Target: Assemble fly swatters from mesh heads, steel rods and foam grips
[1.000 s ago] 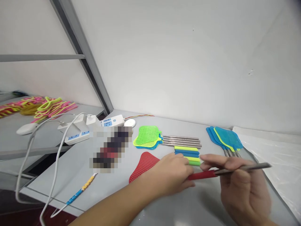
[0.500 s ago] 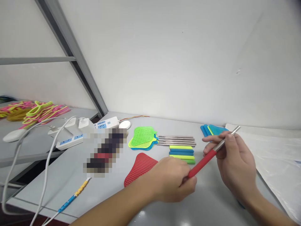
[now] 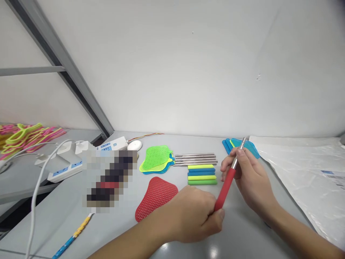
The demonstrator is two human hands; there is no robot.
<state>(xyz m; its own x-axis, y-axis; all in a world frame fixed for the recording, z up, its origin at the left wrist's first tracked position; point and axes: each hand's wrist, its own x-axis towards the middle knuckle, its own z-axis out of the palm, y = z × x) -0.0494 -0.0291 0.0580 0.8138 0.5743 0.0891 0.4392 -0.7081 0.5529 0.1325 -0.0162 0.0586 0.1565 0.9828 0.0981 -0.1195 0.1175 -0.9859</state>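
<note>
My left hand [image 3: 198,214] is closed round the lower end of a red handle [image 3: 225,189]. From its upper end comes a silver metal rod [image 3: 235,163], pinched between the thumb and fingers of my right hand [image 3: 252,174]. Rod and handle slant up to the right above the table. A red perforated fly swatter head [image 3: 156,197] lies left of my left hand, its lower part behind the forearm. Further back lie green, yellow and blue swatter heads [image 3: 157,158] stacked together, with metal rods [image 3: 195,159] beside them. Yellow, blue and green handle sleeves [image 3: 202,175] lie in a row below the rods.
Blue swatter heads [image 3: 229,144] lie behind my right hand. A white plastic sheet [image 3: 302,172] covers the table's right side. To the left are power strips [image 3: 66,172], white cables [image 3: 33,201], a round white disc [image 3: 134,145] and a pixelated object [image 3: 111,180].
The view has swung slightly right, so the table items sit further left. The handle and rod now point more steeply upward, with my right hand still on the rod.
</note>
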